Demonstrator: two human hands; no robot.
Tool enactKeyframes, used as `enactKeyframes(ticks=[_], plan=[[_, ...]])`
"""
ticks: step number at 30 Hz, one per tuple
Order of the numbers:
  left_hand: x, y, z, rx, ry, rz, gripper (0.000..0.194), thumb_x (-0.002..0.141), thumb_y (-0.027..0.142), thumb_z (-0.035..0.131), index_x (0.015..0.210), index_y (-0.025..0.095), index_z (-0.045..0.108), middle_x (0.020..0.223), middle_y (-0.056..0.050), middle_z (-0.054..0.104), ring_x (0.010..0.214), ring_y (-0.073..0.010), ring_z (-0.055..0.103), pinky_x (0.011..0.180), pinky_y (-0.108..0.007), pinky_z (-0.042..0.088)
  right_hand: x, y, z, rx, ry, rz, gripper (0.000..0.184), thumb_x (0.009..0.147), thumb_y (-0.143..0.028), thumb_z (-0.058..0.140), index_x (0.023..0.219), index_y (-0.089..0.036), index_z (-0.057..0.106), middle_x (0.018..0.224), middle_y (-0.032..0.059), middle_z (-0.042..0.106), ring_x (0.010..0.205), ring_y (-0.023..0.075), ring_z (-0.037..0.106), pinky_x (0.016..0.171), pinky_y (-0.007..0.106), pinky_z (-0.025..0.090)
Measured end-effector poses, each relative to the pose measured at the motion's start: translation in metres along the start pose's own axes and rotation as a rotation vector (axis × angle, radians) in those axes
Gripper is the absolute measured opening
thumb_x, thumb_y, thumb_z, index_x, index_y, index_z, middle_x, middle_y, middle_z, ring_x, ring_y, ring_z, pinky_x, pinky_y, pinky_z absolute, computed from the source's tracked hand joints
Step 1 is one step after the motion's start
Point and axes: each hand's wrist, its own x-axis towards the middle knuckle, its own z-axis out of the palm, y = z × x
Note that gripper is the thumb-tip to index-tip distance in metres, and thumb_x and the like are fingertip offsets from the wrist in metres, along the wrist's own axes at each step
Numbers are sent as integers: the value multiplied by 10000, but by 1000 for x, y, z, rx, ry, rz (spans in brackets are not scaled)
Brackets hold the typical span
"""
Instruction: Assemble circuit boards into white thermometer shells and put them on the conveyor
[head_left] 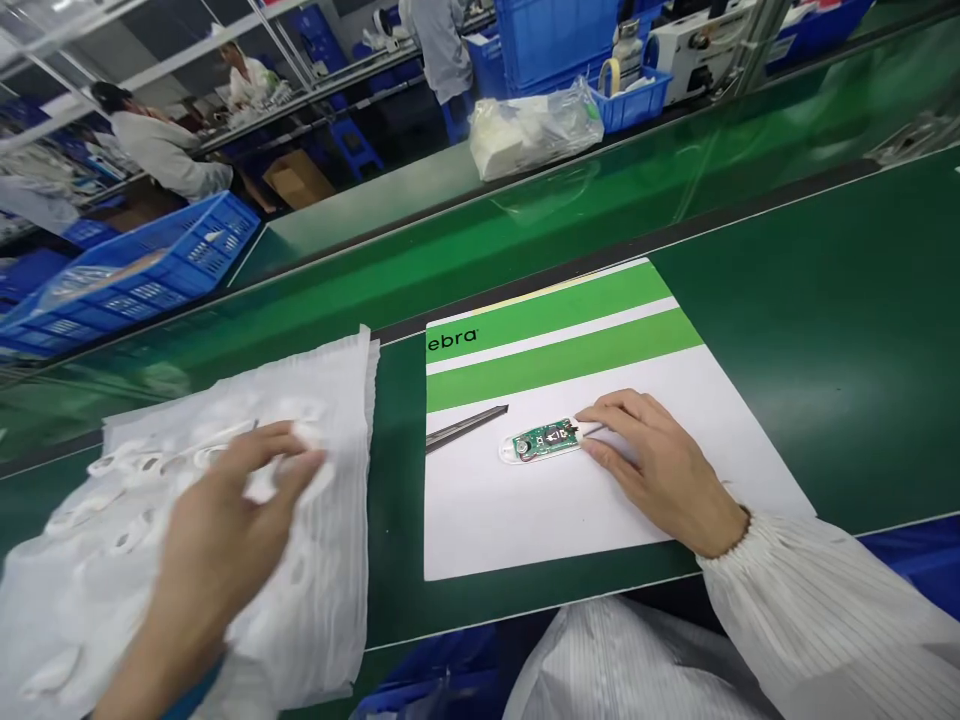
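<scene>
My right hand (656, 460) pinches the end of a slim white plastic housing (507, 451), which lies on the white and green sheet. A green circuit board (546, 439) sits in that housing, its parts facing up. To the left, my left hand (232, 520) is smeared by motion above the white foam sheets (341, 560). Between its thumb and fingers is a small white plastic piece (307, 435), too blurred to make out its shape. Several similar white plastic parts (124, 535) lie scattered on the foam under and beside this hand.
Dark tweezers (466, 428) lie on the printed sheet (510, 530), left of the board. Beyond the green bench (847, 380) runs a green conveyor belt (420, 265). A blue crate (202, 240), a plastic bag (536, 130) and co-workers (161, 150) are farther back.
</scene>
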Motion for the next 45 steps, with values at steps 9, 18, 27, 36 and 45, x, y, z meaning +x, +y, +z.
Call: enactKeyframes(ticks=[9,18,27,36,45], plan=[[-17,88,101,97,-34,443,156,916,213,535,1036,150,612,1234,-136,603,1126,-324,542,925,-499,467,0,3,2,-8,16,-31,227,959,-265,542,1174,-231,606,1141,55,583,1064,207,531,916,362,471],[-32,112,114,78,80,806,199,918,228,595,1079,117,634,1103,-105,704,1031,-272,604,924,-435,505,1,3,4,-25,25,-58,255,949,-312,568,1179,-211,610,1112,62,573,1022,208,533,909,377,465],[-29,112,105,311,121,1021,215,927,164,562,1075,52,670,1099,-155,707,1014,-298,636,867,-443,516,2,3,4,-43,29,-63,261,951,-320,562,1184,-213,611,1107,61,573,1011,207,535,899,376,468],[-29,117,96,522,59,1179,302,923,53,444,1149,-21,630,1129,-242,671,1037,-340,637,862,-477,528,2,3,4,-55,19,-65,263,955,-325,558,1184,-208,613,1104,60,569,1004,201,530,897,372,465],[-9,102,103,32,-59,1027,189,939,131,522,1060,112,666,1094,-104,704,1026,-244,615,887,-411,555,1,4,5,-65,15,-70,265,948,-331,569,1174,-201,616,1092,60,569,991,200,531,884,372,467]])
